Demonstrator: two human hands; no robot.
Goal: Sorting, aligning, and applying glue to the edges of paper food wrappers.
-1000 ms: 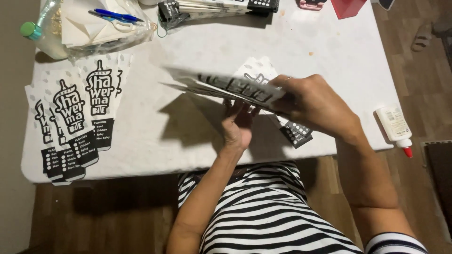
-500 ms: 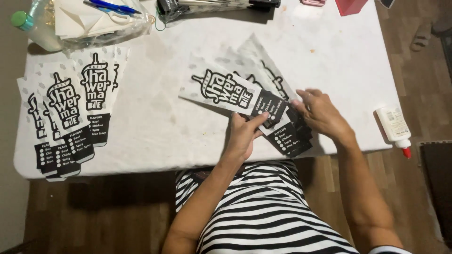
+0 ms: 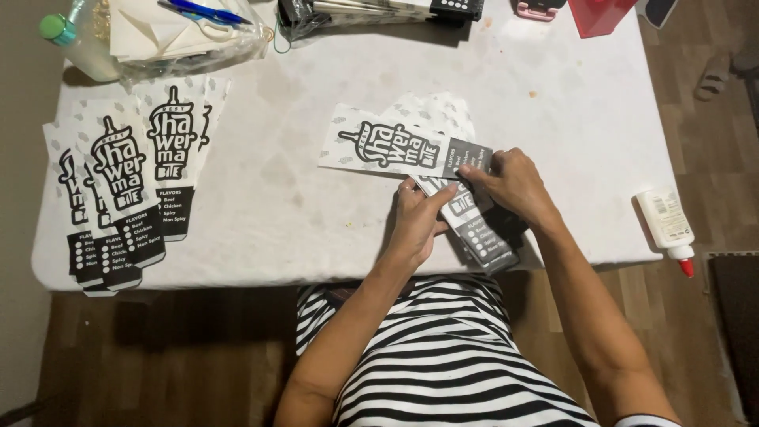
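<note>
White bench (image 3: pixel 553 134) on wood floor (image 3: pixel 711 119); flat paper sleeve (image 3: pixel 395 146), black print, lies mid-bench. Left hand (image 3: pixel 415 225) and right hand (image 3: pixel 514 183) fingers pressed flat on it, not gripping; glue bottle (image 3: pixel 666 225) right edge

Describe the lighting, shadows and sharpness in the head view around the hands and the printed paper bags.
Head view: soft overhead light, no glare on the white table; the left hand and right hand are sharp, casting a dark shadow over the paper bag stack's near end; the bags at left are crisp; the glue bottle is clear; frame corners darken.
</note>
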